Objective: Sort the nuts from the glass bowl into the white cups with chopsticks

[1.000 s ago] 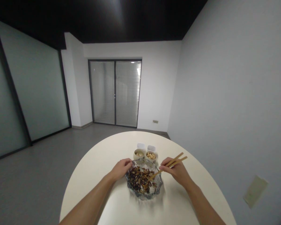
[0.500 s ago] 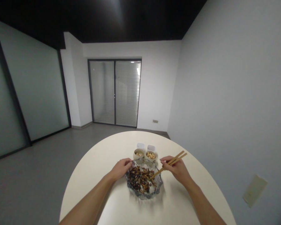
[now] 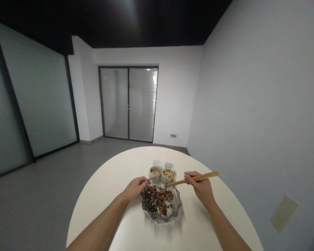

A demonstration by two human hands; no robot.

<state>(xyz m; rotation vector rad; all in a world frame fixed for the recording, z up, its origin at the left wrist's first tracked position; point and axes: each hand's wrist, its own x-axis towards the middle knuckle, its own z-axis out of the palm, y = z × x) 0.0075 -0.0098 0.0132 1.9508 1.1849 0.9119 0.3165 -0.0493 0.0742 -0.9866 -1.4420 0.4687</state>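
Observation:
A scalloped clear glass bowl holds a heap of dark and brown seeds or shelled nuts. My left hand grips its left far rim with fingers curled over the edge. In my right hand is a pair of wooden chopsticks, nearly level and close together. Their tips are above the far part of the glass bowl, and I cannot tell whether anything is pinched between them. Just behind stand a small round cup with pale pieces and another with peanuts.
Two small white containers sit behind the cups on the round cream table. A white wall rises close on the right. Beyond the table are a glass double door and frosted panels at left.
My right hand has turned the chopsticks flatter, and their tips have moved up from the seeds towards the bowl's far rim. My left hand stays in place.

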